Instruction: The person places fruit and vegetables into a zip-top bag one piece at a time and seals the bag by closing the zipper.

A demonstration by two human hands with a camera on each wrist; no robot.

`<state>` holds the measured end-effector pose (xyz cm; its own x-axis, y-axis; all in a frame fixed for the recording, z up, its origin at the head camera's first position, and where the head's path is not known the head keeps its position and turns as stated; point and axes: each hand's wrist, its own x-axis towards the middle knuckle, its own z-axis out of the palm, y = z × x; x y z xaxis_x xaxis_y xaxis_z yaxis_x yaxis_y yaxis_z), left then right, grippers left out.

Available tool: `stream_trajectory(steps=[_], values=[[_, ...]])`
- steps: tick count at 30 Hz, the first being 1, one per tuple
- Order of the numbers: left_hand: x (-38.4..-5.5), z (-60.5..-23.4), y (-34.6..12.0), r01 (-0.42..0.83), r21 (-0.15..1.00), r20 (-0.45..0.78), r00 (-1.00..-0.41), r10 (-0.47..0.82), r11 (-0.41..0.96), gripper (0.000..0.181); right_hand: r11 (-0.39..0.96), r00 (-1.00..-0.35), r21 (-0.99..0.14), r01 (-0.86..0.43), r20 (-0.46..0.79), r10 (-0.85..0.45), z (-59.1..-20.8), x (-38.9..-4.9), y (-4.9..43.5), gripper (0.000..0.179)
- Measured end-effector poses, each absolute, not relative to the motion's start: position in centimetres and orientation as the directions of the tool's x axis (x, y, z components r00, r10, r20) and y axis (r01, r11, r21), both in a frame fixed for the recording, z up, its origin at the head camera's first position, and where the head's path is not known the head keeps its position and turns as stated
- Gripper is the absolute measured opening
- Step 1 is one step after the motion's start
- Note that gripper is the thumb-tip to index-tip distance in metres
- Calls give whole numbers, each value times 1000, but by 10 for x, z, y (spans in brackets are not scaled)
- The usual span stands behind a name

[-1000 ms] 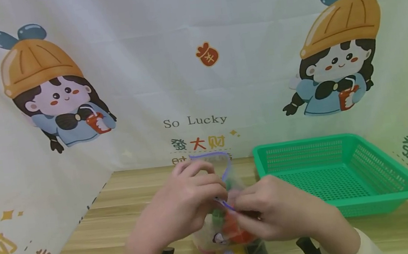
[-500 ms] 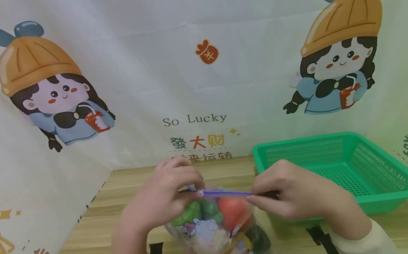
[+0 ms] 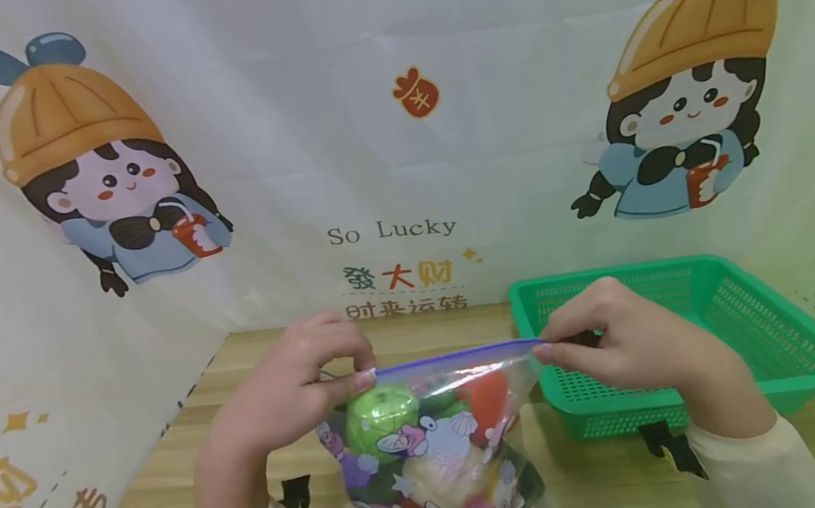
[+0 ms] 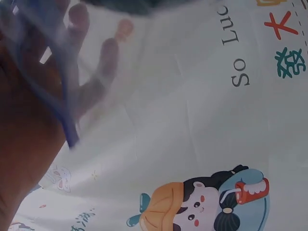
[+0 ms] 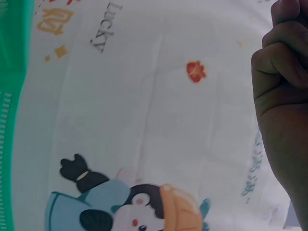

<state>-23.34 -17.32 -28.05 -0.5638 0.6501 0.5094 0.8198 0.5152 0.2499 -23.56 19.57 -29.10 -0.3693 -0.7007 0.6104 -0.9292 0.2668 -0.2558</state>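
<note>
A clear zip bag [image 3: 431, 461] with cartoon prints and a purple zip strip [image 3: 457, 356] hangs between my two hands. Through its film show a green ball-like piece [image 3: 384, 416], a red-orange piece [image 3: 486, 400], a whitish piece [image 3: 440, 476] and several others. My left hand [image 3: 290, 389] pinches the top left corner between thumb and fingers. At the opposite corner my right hand [image 3: 609, 340] pinches the end of the strip. In the left wrist view, film and the blue-purple strip [image 4: 71, 134] overlap the left hand. Curled fingers [image 5: 284, 57] show in the right wrist view.
A green plastic basket [image 3: 696, 397] with perforated walls stands on the wooden table [image 3: 199, 479], right behind the right hand. A white printed cloth [image 3: 273, 135] hangs behind the table and along both sides.
The hands have moved apart, the right one going right. The bag's top, earlier loose and gaping with the hands close together, is now stretched into a straight line, and its front faces the camera.
</note>
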Motion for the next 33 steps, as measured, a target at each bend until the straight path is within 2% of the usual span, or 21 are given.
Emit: stream_trajectory(steps=[5, 12, 16, 19, 21, 24, 28, 33], values=[[-236, -282, -179, 758, 324, 444, -650, 616, 566, 18, 271, -399, -299, -915, 580, -710, -294, -246, 202, 36], [-239, -284, -179, 712, 334, 410, -700, 585, 617, 17, 267, -405, -314, -911, 561, -722, -297, -256, 203, 35], [-239, -284, -177, 667, 366, 347, -745, 570, 649, 13, 357, -505, -367, -859, 491, -710, -296, -254, 203, 30], [-238, -283, -179, 635, 411, 299, -772, 562, 654, 10, 472, -607, -387, -792, 417, -676, -292, -248, 199, 15], [-236, -281, -181, 632, 425, 284, -773, 567, 648, 7, 523, -641, -373, -767, 394, -659, -289, -243, 194, 4], [-234, -278, -180, 643, 421, 275, -763, 585, 640, 5, 521, -610, -318, -792, 421, -671, -287, -239, 184, 3], [-230, -278, -176, 663, 397, 278, -746, 605, 635, 7, 447, -499, -230, -865, 504, -705, -290, -238, 178, 12], [-230, -280, -172, 694, 326, 324, -720, 614, 641, 12, 373, -409, -185, -909, 562, -719, -292, -241, 188, 21]])
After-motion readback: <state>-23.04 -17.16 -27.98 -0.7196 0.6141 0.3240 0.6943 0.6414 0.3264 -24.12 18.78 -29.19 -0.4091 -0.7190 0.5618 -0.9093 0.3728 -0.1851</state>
